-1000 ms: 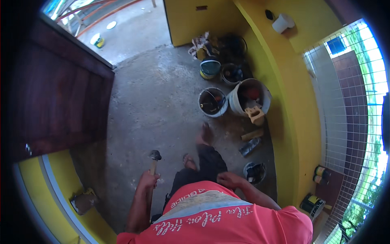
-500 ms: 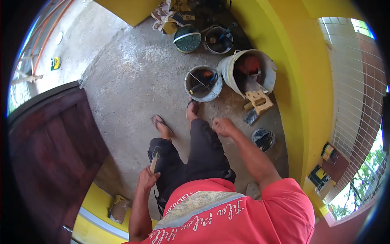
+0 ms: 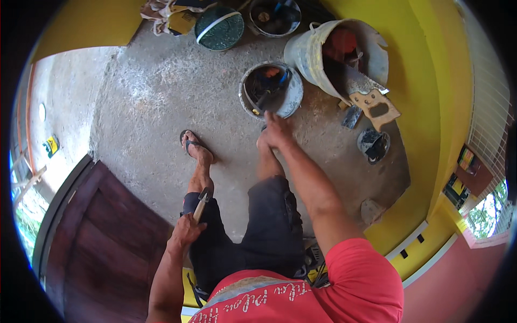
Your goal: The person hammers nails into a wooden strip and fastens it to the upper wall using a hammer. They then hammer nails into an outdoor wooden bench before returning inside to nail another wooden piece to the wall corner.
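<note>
The left hand (image 3: 187, 230) is clamped around a wooden-handled hammer (image 3: 200, 210), near left. The right hand (image 3: 276, 131) is by the near rim of a grey bucket (image 3: 294, 96); its grip cannot be told. Farther right, a handsaw (image 3: 374, 109) juts from a larger bucket (image 3: 305, 55).

Left grip (image 3: 188, 230) around wooden-handled tool (image 3: 200, 210), right grip (image 3: 277, 131) near grey bucket (image 3: 292, 98), handsaw (image 3: 365, 102) at mouth of larger bucket (image 3: 307, 56)

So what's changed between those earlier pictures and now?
The right hand has moved forward from the waist to near the rim of the tool bucket; contact is unclear. The person has stepped closer to it. Nothing was visibly let go: the left hand still grips the hammer, and the handsaw still rests in the large tub.
</note>
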A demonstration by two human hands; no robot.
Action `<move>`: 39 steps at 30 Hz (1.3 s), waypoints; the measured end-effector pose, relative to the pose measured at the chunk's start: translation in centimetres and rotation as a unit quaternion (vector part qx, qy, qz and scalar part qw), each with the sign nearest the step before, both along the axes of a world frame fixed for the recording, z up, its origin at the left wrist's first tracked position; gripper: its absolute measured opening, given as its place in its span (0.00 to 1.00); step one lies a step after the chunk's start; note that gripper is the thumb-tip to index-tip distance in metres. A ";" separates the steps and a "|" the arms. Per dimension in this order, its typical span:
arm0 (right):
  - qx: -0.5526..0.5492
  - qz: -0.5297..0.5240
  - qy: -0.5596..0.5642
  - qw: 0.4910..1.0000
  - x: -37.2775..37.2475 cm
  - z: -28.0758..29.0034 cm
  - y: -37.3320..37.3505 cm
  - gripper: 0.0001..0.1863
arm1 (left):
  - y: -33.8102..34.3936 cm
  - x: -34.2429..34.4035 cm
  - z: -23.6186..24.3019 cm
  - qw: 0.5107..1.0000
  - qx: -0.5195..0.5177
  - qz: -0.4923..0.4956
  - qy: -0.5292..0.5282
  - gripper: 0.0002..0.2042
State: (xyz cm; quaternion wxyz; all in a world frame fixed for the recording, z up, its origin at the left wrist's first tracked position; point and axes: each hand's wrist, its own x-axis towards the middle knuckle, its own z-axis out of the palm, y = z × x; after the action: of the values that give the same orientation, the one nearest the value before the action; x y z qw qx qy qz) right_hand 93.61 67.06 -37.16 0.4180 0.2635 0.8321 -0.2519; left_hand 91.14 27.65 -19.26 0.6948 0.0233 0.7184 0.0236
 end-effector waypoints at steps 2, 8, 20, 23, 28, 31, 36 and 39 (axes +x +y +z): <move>0.065 0.069 0.076 0.993 4.0 -1.6 -3.6 0.37 | 0.4 -1.2 -0.1 1.000 -0.003 -0.007 -0.005 0.26; 0.022 -0.073 0.245 0.967 7.7 -7.6 -1.9 0.30 | 2.7 -2.1 0.0 0.985 -0.043 0.166 -0.028 0.20; 0.115 -0.229 0.218 0.942 1.9 -21.6 13.4 0.42 | 2.9 0.7 -2.6 0.942 -0.018 0.321 -0.094 0.09; 0.075 -0.245 0.193 0.947 -3.7 -19.5 11.1 0.42 | 2.3 0.4 -1.9 0.932 -0.043 0.348 -0.092 0.09; 0.059 -0.320 0.187 0.927 -3.0 -20.7 12.2 0.19 | 4.2 0.2 -3.0 0.934 -0.038 0.335 -0.118 0.09; 0.083 -0.254 0.286 0.920 -0.6 -20.2 9.8 0.10 | 4.1 0.1 -3.1 0.939 -0.042 0.319 -0.123 0.08; 0.050 -0.389 0.411 0.823 4.6 -14.6 6.9 0.06 | 4.8 -0.1 -3.3 0.943 -0.053 0.305 -0.122 0.08; -0.105 -0.541 0.353 0.756 8.1 -8.2 6.6 0.04 | 4.7 -0.1 -3.2 0.941 -0.060 0.310 -0.122 0.08</move>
State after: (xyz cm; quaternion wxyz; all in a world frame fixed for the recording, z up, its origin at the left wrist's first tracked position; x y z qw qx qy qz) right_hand 101.68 73.61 -45.34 -0.0867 0.5163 0.6075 -0.5973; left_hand 91.00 32.37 -22.42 0.7357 -0.2450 0.5997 0.1976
